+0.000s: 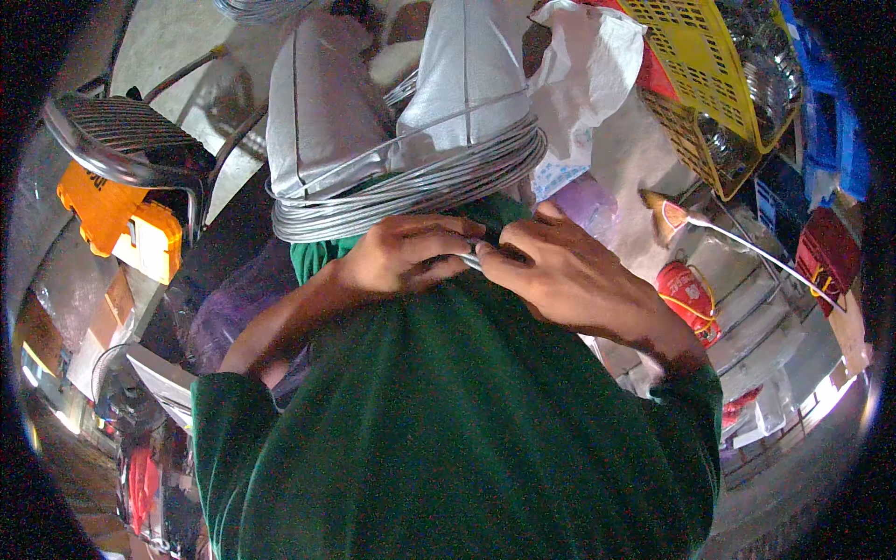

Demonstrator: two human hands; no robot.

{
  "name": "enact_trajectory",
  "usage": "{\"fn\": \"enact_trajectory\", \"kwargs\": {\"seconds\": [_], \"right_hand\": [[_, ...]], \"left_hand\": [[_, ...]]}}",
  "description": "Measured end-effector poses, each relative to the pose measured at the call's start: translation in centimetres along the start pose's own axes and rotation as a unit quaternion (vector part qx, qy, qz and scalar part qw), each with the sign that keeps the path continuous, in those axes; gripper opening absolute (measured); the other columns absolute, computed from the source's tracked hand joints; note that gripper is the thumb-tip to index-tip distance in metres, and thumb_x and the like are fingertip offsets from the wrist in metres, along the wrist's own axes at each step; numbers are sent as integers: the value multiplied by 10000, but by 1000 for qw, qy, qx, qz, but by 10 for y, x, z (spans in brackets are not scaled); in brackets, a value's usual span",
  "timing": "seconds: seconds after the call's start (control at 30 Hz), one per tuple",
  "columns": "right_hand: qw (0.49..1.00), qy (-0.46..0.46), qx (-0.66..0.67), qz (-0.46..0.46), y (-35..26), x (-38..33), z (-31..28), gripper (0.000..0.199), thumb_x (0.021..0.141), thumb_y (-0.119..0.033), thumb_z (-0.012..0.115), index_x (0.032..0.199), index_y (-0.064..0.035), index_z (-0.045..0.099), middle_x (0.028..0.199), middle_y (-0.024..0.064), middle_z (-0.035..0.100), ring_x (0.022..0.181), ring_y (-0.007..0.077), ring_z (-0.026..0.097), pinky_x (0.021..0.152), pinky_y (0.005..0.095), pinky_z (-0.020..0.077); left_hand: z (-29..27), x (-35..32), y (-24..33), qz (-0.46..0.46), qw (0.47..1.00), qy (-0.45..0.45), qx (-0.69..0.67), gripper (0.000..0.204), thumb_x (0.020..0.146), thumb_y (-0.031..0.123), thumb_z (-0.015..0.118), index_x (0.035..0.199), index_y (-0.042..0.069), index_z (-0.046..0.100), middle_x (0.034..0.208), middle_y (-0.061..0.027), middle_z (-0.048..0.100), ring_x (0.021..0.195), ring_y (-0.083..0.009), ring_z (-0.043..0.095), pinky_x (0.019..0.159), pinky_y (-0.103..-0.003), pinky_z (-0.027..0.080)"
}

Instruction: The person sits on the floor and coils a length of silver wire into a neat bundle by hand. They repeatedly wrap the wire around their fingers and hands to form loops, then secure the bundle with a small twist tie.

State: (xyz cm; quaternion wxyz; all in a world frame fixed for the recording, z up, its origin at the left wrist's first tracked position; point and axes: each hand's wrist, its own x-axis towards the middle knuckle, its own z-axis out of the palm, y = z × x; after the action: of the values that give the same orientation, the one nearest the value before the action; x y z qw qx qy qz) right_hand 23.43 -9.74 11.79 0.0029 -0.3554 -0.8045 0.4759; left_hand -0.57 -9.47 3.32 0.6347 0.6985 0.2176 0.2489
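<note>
Close to the front of my green shirt, my left hand (pixel 415 254) and my right hand (pixel 551 266) meet with bent fingers. Both pinch at a thin silvery piece (pixel 472 262), mostly hidden by the fingertips; whether it belongs to the wire cannot be made out. Just beyond my hands, a thick coil of grey metal wire (pixel 411 196) lies across my lap. A loose strand of it arcs over my legs, which are in silvery-grey trousers (pixel 467 75).
At left are a metal-framed chair (pixel 121 149) and an orange-yellow case (pixel 149 238). Yellow crates (pixel 700 56) with shiny parts and blue bins (pixel 831 121) stand at far right. A red bundle (pixel 689 297) lies nearer, with white sheeting (pixel 588 75) beside my legs.
</note>
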Motion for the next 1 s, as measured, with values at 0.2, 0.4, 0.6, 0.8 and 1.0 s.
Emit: {"fn": "enact_trajectory", "kwargs": {"seconds": [0.2,0.4,0.6,0.8,1.0], "right_hand": [[975,40,207,75,4,-9,10,317,829,27,618,1143,-13,631,968,129,593,877,305,604,770,400,485],[932,245,250,97,-5,-17,45,274,852,6,657,1125,-10,648,950,131,648,787,267,621,686,369,491],[896,326,300,15,9,-16,74,109,865,-41,681,964,-8,649,808,101,655,710,234,594,646,351,467],[907,335,249,62,1,-3,78,31,885,-36,642,898,-15,623,754,109,619,650,257,553,630,379,441],[958,240,136,81,-3,-6,57,65,892,-73,647,860,-29,613,726,123,578,668,324,551,642,422,440]], "left_hand": [[-2,-2,4,-11,1000,0,3,280,814,35,740,1077,24,645,1149,-151,668,1017,-304,680,861,-380,563],[0,-4,2,6,1000,6,4,271,813,37,742,1065,24,643,1168,-145,664,1019,-293,680,856,-369,568],[-2,-3,-2,12,1000,-4,-12,245,812,45,749,1031,22,642,1160,-139,672,953,-293,699,808,-358,579],[-4,-3,3,7,1000,-9,-10,203,828,59,737,997,4,638,1112,-157,687,904,-294,706,773,-368,575],[2,-2,2,-3,999,-27,-37,207,855,93,716,999,-24,626,1070,-184,687,868,-298,702,746,-362,571]]}}
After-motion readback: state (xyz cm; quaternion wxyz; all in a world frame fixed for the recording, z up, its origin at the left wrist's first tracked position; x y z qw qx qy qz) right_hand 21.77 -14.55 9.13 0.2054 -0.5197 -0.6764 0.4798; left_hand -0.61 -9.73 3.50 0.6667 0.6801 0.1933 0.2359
